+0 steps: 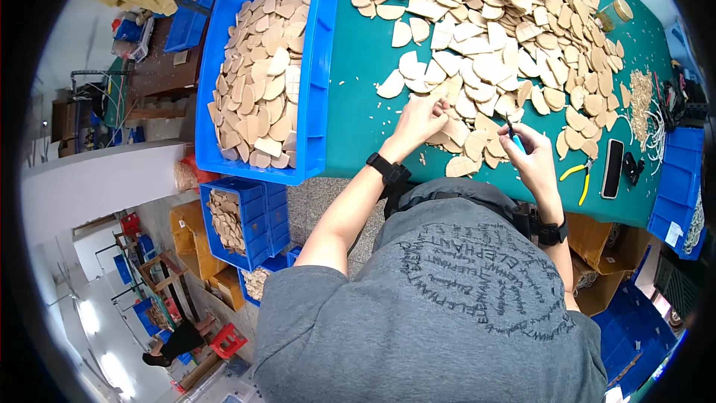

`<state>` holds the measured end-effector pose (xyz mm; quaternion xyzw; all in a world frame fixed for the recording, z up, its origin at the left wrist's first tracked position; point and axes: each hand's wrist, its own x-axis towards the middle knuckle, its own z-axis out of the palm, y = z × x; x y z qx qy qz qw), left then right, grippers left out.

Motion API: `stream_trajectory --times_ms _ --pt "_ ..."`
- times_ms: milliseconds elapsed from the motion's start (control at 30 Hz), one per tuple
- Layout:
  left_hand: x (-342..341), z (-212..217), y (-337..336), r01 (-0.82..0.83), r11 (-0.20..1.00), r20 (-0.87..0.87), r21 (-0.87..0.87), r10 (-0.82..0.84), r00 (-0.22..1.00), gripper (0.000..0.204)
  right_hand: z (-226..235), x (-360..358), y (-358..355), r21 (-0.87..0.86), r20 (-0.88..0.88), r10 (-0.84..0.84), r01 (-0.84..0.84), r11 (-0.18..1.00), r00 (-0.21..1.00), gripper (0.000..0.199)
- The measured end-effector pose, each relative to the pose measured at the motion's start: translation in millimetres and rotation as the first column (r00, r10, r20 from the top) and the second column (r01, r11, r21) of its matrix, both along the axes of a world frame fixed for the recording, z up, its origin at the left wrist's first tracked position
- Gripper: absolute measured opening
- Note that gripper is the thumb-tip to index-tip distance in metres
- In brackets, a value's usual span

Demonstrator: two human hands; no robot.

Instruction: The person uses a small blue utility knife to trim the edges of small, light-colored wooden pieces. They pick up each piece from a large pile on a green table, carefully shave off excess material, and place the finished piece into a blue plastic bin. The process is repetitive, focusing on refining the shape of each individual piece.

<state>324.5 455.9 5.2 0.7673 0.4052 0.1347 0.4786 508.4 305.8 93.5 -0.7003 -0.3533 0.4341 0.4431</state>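
Observation:
My left hand (421,117) is closed in a pinch at the near edge of a big heap of flat tan half-round pieces (477,45). At its fingertips is one tan piece (449,89), which it seems to grip; the fingers partly hide the contact. My right hand (534,158) is wrapped round a slim tool (516,140) with a light blue handle and a dark, thin tip. That tip points away from me, over the near right part of the heap. The tool's exact kind is too small to tell.
A blue crate (322,97) full of similar pieces stands left of the heap on the green table (356,123). Yellow-handled pliers (584,177), a phone (612,169) and a lidded jar (616,12) lie or stand right. Another filled blue crate (257,218) sits lower left.

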Motion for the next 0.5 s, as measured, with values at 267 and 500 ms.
stream_trajectory --times_ms 267,500 --pt "-14.7 51.8 -15.0 -0.184 0.934 0.329 -0.308 0.286 0.900 0.024 0.9 -9.3 11.1 0.036 0.098 0.137 -0.142 0.989 0.986 0.025" --pt "-12.8 96.0 -29.2 0.040 0.952 0.472 -0.304 0.114 0.874 0.035 22.3 -9.6 19.3 0.033 0.114 0.182 -0.187 0.982 0.977 0.026"
